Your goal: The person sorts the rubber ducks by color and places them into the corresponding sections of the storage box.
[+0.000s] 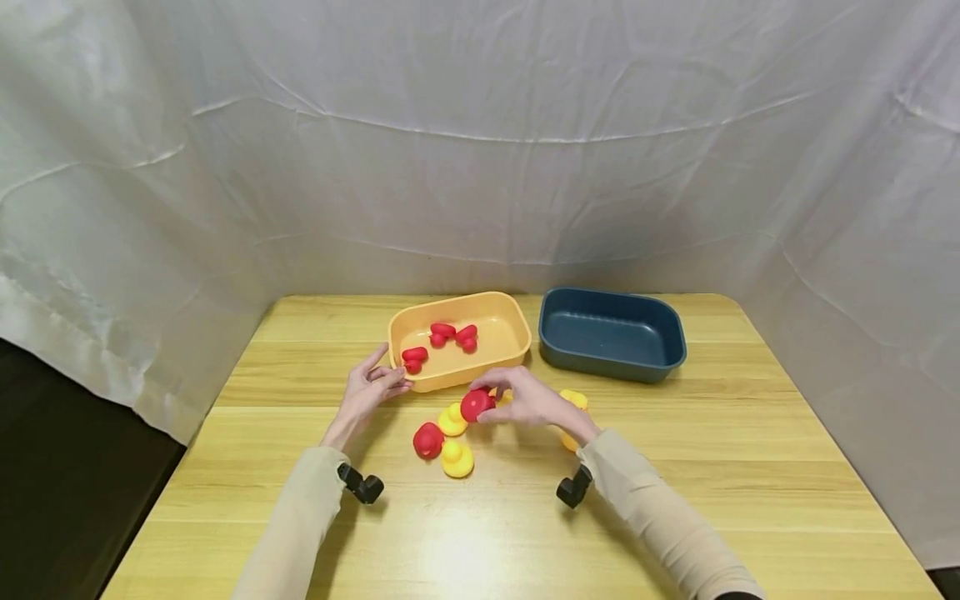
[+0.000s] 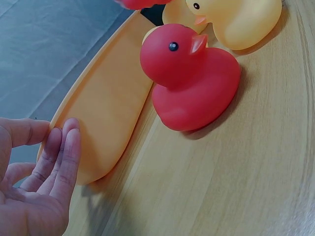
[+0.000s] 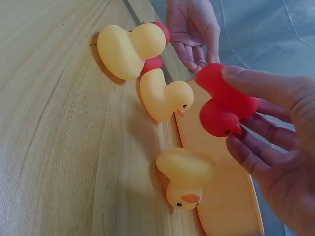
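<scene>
My right hand [image 1: 517, 402] pinches a red rubber duck [image 1: 476, 404] between thumb and fingers, just above the table in front of the orange tray [image 1: 450, 380]; the right wrist view shows this duck [image 3: 224, 101] held over the tray's near rim. My left hand [image 1: 375, 385] rests with straight fingers [image 2: 61, 157] against the tray's near left corner [image 2: 108, 108]. Three red ducks [image 1: 442, 335] lie inside the tray. On the table between my hands sit another red duck [image 1: 427, 440] [image 2: 189, 78] and two yellow ducks [image 1: 456, 458] [image 1: 452, 419].
An empty dark blue tray [image 1: 600, 364] stands right of the orange one. Another yellow duck [image 1: 576, 399] lies beside my right hand, and one [image 3: 184, 179] leans at the orange tray's wall. White cloth hangs behind and beside the wooden table [image 1: 750, 467].
</scene>
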A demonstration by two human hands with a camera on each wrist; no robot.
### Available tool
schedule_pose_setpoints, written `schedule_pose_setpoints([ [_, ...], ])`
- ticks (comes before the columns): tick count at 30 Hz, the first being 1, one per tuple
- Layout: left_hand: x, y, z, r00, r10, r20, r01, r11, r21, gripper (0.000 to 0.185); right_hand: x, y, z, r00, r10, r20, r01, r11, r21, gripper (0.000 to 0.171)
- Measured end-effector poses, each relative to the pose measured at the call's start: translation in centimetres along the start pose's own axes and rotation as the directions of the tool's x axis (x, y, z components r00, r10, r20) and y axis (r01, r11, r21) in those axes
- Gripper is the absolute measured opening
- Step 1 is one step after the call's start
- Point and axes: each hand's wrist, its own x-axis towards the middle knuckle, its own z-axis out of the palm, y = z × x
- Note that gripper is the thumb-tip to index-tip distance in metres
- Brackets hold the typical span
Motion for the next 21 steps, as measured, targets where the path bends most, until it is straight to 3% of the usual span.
schedule_pose_setpoints([
  [3, 0.0, 0.0, 0.0, 1.0, 0.002, 0.002, -0.002, 1.0, -0.001, 0.071, 0.0, 0.1, -0.1, 0.999, 0.009, -0.054, -0.007, 1.0, 0.025, 0.046],
  [7, 0.0, 0.0, 0.0, 1.0, 0.002, 0.003, -0.002, 1.0, -0.002, 0.071, -0.3, -1.8, -1.0, 0.995, 0.035, -0.097, -0.024, 0.993, 0.112, 0.045],
  [12, -0.1, 0.1, 0.1, 1.0, -0.001, 0.004, 0.0, 1.0, 0.003, 0.071, -0.4, -3.0, -1.7, 0.982, 0.101, -0.158, -0.06, 0.968, 0.246, 0.046],
  [21, -0.2, 0.3, 0.1, 1.0, 0.011, 0.013, -0.012, 1.0, 0.019, 0.072, 0.0, -2.5, -1.7, 0.905, 0.211, -0.37, -0.079, 0.937, 0.341, 0.044],
])
